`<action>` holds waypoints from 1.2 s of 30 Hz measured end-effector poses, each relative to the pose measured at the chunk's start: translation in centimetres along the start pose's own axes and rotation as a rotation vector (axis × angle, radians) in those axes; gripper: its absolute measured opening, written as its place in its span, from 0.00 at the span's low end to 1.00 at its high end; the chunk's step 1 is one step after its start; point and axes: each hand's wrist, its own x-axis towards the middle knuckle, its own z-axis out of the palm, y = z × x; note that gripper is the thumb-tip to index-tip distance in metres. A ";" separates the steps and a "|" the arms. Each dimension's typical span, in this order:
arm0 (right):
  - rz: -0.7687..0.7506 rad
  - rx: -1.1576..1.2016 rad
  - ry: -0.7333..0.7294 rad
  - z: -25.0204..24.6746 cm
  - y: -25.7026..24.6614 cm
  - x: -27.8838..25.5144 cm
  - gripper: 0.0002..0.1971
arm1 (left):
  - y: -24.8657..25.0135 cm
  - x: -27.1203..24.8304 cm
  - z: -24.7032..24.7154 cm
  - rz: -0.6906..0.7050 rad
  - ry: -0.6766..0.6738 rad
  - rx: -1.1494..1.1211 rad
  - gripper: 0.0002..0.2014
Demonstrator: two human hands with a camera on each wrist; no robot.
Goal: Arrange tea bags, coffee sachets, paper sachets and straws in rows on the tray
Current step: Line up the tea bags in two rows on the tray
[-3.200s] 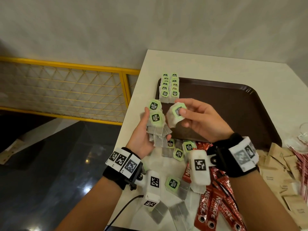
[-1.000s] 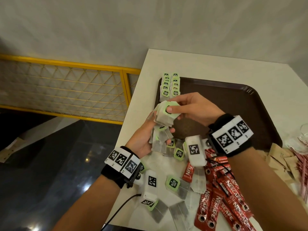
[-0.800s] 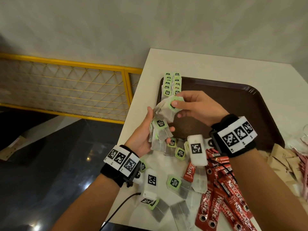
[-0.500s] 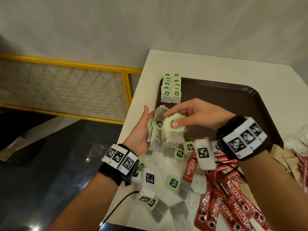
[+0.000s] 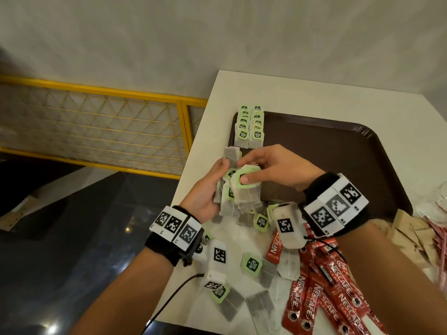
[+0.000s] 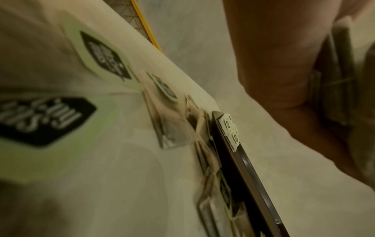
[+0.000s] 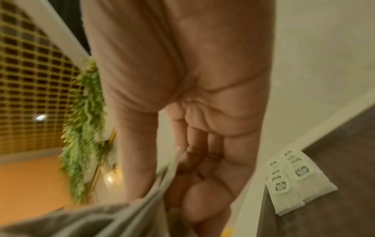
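Both hands hold tea bags just above the near left corner of the tray.

The left hand (image 5: pixel 205 189) curls round a bunch of tea bags (image 5: pixel 228 199) from the left, fingers wrapped at its far edge. The right hand (image 5: pixel 273 169) pinches one tea bag (image 5: pixel 246 187) by its green tag, thumb on top, touching the right side of the bunch. Both are held over the table edge, just near of the two rows of tea bags (image 5: pixel 250 128) lying along the far left side of the brown tray (image 5: pixel 338 151). Loose tea bags (image 5: pixel 256 269) lie on the table (image 5: pixel 314 93) near the wrists, red coffee sachets (image 5: pixel 321 293) to their right, brown paper sachets (image 5: pixel 411 233) further right.
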 end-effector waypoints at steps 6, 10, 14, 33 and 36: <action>0.056 -0.076 0.099 1.1 0.8 0.5 0.18 | -0.8 0.5 0.0 -0.010 0.027 0.002 0.26; 0.027 -0.137 0.083 1.3 1.0 0.5 0.16 | -1.0 0.7 -0.2 0.005 0.017 -0.042 0.21; 0.051 -0.128 0.081 1.5 1.1 0.5 0.13 | -1.1 0.8 0.0 0.014 0.031 -0.039 0.18; 0.169 0.014 0.141 1.1 1.1 0.1 0.12 | -1.8 1.2 0.1 0.074 0.174 -0.015 0.10; 0.167 0.181 0.158 0.3 0.9 -0.7 0.11 | -1.7 1.2 0.0 0.084 0.185 -0.041 0.11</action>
